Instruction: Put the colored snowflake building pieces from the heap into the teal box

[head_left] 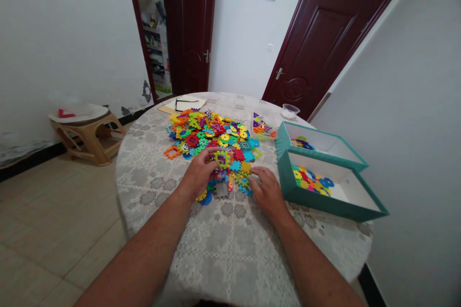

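Observation:
A yellow-green square frame piece with notched edges [222, 159] is pinched between the thumb and fingers of my left hand [200, 172], held above the near part of a heap of colourful plastic building pieces [212, 132]. My right hand [266, 188] rests at the right side of the heap, fingers spread, its fingertips beside a dark yellow square piece [246, 168]. Whether those fingertips touch a piece I cannot tell. A grey square piece [221, 190] lies between the hands, and a blue round piece [205, 197] sits below my left hand.
Two teal boxes [333, 210] stand at the right, the nearer holding several flower-shaped pieces [312, 181]. Behind the heap are a clear tray [263, 135] with small pieces, a clear bowl [290, 110], and glasses [187, 101] on paper. A patterned cloth [230, 249] covers the round table.

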### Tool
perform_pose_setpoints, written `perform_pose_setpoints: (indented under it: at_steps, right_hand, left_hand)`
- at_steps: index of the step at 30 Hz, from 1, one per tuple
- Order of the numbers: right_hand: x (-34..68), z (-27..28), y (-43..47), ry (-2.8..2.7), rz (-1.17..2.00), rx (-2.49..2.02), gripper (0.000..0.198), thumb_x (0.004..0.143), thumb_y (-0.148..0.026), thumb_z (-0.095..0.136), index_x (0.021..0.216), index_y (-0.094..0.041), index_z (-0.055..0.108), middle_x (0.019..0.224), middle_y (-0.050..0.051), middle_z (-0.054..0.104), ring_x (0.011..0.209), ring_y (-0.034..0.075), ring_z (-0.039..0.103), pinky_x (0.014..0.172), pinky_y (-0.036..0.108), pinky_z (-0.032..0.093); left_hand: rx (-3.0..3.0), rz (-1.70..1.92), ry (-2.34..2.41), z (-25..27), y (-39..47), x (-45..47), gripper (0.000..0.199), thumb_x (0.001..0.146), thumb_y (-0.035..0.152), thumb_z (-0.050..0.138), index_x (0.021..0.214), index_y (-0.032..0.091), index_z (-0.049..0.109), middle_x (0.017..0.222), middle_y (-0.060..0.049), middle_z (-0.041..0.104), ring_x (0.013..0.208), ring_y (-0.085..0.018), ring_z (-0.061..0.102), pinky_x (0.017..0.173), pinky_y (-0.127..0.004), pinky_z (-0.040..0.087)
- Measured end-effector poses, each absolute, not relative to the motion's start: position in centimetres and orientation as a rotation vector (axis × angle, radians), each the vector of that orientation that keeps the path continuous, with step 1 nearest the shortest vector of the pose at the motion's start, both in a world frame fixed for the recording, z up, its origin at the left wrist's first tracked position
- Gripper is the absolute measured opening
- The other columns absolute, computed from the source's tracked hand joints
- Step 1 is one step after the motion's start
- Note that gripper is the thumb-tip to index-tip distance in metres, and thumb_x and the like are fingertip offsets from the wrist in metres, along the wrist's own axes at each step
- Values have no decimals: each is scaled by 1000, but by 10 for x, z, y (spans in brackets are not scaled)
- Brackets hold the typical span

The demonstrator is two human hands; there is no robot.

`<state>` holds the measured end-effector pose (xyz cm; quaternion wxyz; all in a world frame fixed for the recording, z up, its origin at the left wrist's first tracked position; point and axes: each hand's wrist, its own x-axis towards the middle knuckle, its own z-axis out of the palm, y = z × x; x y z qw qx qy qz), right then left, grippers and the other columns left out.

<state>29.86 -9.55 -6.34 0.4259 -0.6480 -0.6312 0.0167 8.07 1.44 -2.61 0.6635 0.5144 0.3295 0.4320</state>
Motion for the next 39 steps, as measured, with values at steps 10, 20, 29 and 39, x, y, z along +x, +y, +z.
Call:
perform_pose_setpoints:
  at_steps: [10, 20, 29, 39]
  right_hand:
    - [288, -70, -97, -1752, 68, -1741, 8, 91, -24, 66, 98, -23, 71, 127, 13, 67, 122, 30, 61, 108, 47, 47]
    - [283, -44, -106, -1513, -16, -1438, 6, 94, -27, 62, 99, -24, 64, 135, 13, 64, 130, 28, 59, 111, 48, 47]
    - [263, -49, -107, -1789, -30, -1336, 35, 95, -24, 65, 130, -28, 65, 138, 11, 65, 133, 28, 58, 114, 51, 47]
    - [300, -50, -113, -1881, 7, -1645, 19, 90, -26, 70, 109, -23, 71, 129, 13, 67, 124, 32, 60, 109, 50, 48]
  left_hand:
    - [1105, 942, 741, -25, 11, 82, 40, 75, 31, 79, 112, 23, 66, 97, -1, 66, 83, -16, 66, 53, -21, 59]
    - [1201, 744, 757, -27, 6, 85, 36, 80, 44, 83, 102, 22, 67, 93, -1, 67, 70, -14, 68, 55, -25, 62]
    - [1317, 617, 658, -22, -3, 85, 45, 75, 47, 87, 104, 19, 68, 94, -3, 69, 71, -13, 69, 61, -26, 62]
    - [1301, 891, 807, -27, 11, 82, 57, 80, 31, 79, 133, 27, 59, 113, -5, 67, 93, -20, 71, 62, -27, 64]
